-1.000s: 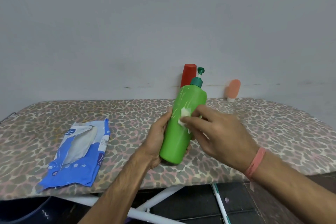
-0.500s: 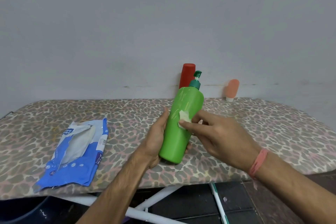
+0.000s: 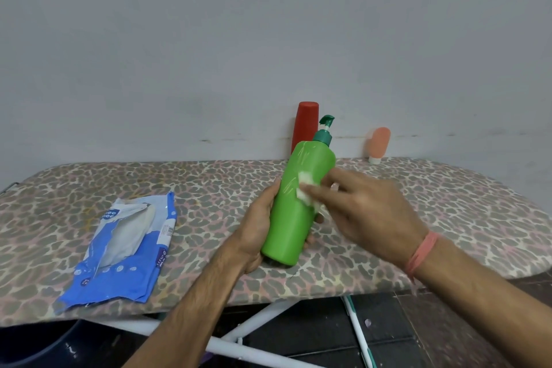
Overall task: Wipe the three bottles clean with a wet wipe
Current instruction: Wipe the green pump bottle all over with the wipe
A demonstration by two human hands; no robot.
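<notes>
Plain grey wall behind; leopard-print ironing board (image 3: 418, 218) serves as the table.

Progress: green pump bottle (image 3: 294, 209) is being wiped. It is held tilted over the near edge of the table. Left hand (image 3: 257, 233) is wrapped around its lower body from the left, a firm grip. Right hand (image 3: 364, 212) pinches a small folded wet wipe (image 3: 305, 188) against the bottle's upper front. Wet streaks show on the shoulder above the wipe; the lower body looks dry, so I judge this bottle part done.

Left to do, by my reading: red bottle (image 3: 304, 125) stands at the far edge against the wall, partly hidden behind the green one. Small peach bottle (image 3: 378, 145) stands cap-down to its right, well apart. Neither is being handled; whether either is already clean cannot be told.

Containers: blue wipe pack (image 3: 119, 272) lies flat at near left, its flap torn open, pale wipes visible inside. Bottle contents not visible; all three opaque.
</notes>
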